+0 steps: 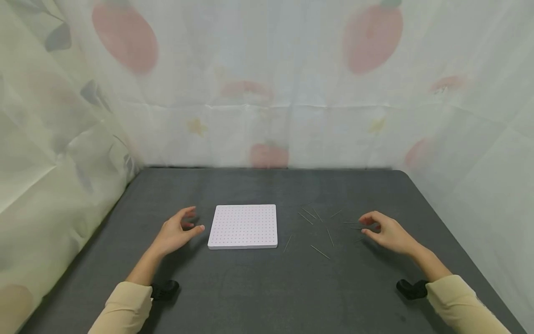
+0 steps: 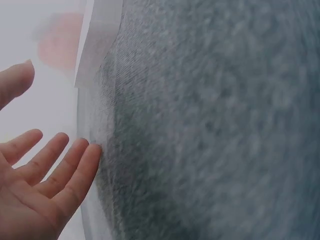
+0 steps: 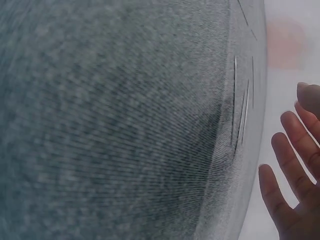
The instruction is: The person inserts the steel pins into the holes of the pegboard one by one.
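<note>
A white square board [image 1: 243, 226] with a grid of small dots or holes lies on the dark table. Just left of it is my left hand [image 1: 175, 233], thumb and fingers apart and nothing between them. Several thin needle-like metal sticks [image 1: 320, 252] lie scattered to the right of the board. My right hand [image 1: 388, 232] hovers at the right end of that scatter, fingers loosely bent, with a couple of the sticks [image 1: 351, 222] beside its fingertips. In the right wrist view, sticks [image 3: 234, 100] lie on the cloth and the hand [image 3: 300, 170] holds nothing.
The dark grey table [image 1: 267, 297] has a cloth-like surface. A pale curtain [image 1: 308, 134] with fruit prints hangs behind its back edge and along both sides. Each wrist bears a black strapped device [image 1: 166, 291].
</note>
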Available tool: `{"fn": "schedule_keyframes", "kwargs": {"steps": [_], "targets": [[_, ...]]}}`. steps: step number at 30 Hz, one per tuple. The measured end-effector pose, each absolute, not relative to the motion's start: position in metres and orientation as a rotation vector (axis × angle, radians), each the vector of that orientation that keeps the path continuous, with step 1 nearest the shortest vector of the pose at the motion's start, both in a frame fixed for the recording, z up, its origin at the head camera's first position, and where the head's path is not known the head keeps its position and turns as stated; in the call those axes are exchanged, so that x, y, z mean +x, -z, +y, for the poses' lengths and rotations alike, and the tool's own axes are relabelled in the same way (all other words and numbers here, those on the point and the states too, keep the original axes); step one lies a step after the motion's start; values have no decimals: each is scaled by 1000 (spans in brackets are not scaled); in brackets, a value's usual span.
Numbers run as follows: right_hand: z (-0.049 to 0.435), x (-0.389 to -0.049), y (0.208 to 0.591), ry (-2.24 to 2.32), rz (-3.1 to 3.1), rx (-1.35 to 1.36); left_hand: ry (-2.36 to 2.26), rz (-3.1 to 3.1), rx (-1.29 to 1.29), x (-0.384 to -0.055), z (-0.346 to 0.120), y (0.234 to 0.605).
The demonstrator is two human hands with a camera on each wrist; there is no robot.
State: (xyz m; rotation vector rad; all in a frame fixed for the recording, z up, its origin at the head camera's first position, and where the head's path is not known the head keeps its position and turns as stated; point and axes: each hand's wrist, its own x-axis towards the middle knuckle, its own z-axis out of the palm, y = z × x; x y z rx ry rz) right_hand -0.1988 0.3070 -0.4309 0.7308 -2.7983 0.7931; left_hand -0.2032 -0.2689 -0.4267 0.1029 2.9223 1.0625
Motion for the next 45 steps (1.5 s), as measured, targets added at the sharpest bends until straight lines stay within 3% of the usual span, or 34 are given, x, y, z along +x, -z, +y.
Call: {"fn": "schedule_keyframes", "kwargs": {"steps": [17,45], "targets": [[305,-199,440,-814,-2887,709,-1335,2710,-30,-209,-253,436],[302,-202,452,-693,-2875,825,-1405,2557,12,-211,-240,438]]}}
